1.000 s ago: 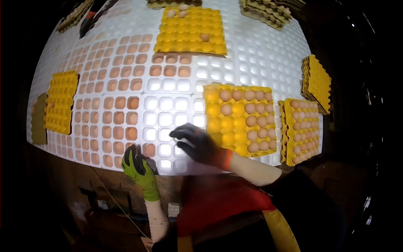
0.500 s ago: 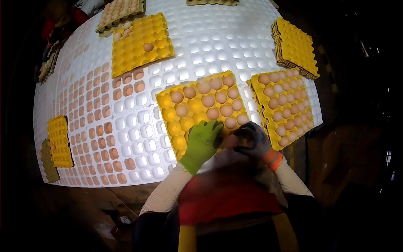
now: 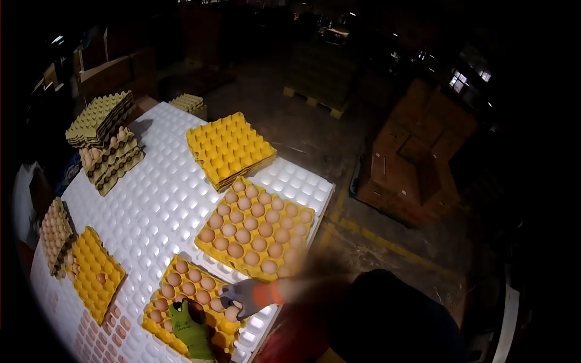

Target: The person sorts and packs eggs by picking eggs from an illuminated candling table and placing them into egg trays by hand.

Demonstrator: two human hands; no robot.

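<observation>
My left hand (image 3: 192, 331), in a green glove with dark fingertips, reaches over a yellow egg tray (image 3: 153, 327) at the table's near edge. Its fingers curl down among the eggs, and what they hold, if anything, is hidden. My right hand (image 3: 243, 297), in a grey glove with an orange cuff, comes in from the right over the same tray. Its fingers are bent round a brown egg (image 3: 232, 313) at the tray's right side. Brown eggs fill many of this tray's cups, while some cups near my hands are bare.
Behind my hands lies a yellow tray full of eggs (image 3: 247, 221), then a stack of yellow trays (image 3: 229, 148). To the left are a yellow tray with few eggs (image 3: 97, 275) and grey-green egg trays (image 3: 112, 160). The white dimpled table top (image 3: 160, 199) ends at the right; brown boxes (image 3: 411, 157) stand beyond.
My view has swung right and up, so the floor and boxes now show. Both hands stay over the same tray, the right now at an egg along its right side.
</observation>
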